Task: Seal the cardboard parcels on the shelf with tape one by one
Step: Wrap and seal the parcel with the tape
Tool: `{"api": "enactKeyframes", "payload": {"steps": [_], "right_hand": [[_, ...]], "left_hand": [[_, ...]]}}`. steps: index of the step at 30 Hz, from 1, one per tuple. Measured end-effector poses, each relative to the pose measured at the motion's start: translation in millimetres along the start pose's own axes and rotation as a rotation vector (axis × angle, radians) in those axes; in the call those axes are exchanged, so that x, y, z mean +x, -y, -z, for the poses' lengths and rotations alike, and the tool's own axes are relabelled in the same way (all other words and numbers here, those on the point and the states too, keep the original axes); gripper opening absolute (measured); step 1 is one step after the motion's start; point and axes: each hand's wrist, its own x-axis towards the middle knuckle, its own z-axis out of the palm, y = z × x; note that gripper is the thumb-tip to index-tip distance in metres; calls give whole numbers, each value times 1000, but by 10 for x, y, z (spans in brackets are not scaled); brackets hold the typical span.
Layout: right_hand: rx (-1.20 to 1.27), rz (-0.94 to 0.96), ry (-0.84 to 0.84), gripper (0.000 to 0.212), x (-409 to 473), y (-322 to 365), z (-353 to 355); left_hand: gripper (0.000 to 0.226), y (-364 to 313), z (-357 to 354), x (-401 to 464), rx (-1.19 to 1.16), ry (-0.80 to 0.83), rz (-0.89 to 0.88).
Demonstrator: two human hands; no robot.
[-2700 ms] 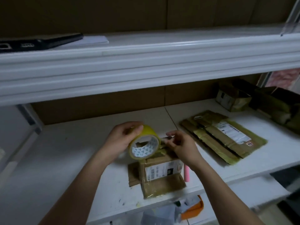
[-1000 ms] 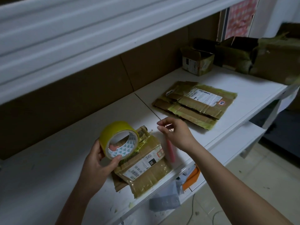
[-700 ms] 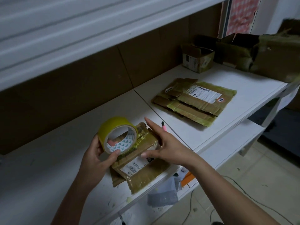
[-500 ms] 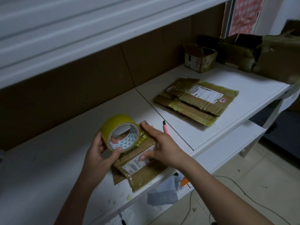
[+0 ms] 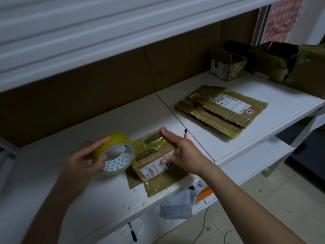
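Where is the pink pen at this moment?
In the head view, the pink pen lies on the white shelf, just behind the right hand, beside the small parcel.

Dim, murky light; the shelf (image 5: 263,95) is palest at right, its back wall in deep shadow. Right hand (image 5: 182,152) fingertips smear with motion blur. Wide-angle bending curves the edges.

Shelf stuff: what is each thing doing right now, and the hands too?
Tape roll: gripped by left hand.
Small parcel: flat, pressed by right hand.
Big flat parcel: lying untouched.
Small box: flaps open.
Pink pen: lying on shelf.
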Motion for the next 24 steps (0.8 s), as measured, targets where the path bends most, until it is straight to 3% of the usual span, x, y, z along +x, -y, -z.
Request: {"api": "enactKeyframes", "payload": {"steps": [3, 5, 7, 10, 13, 19, 24], "right_hand": [[-421, 24, -61, 97, -1, 66, -61], [-574, 121, -111, 106, -9, 117, -144], [-602, 200, -72, 106, -18, 165, -231], [-665, 268, -77, 84, -1, 150, -255], [-639, 270, -92, 76, 5, 115, -243], [-582, 243, -86, 75, 54, 69, -208], [-550, 263, -74, 76, 101, 24, -201]], "left_hand": [[64, -14, -50, 11, 29, -24, -12], [62, -37, -71, 21, 40, -46, -23], [62, -51, -76, 9, 58, -51, -46], [62, -68, -13, 10, 95, 2, -50], [62, -26, 70, 13, 68, 27, 17], [51, 72, 123, -74, -17, 92, 152], [44, 178, 68, -192, 3, 47, 198]]}}
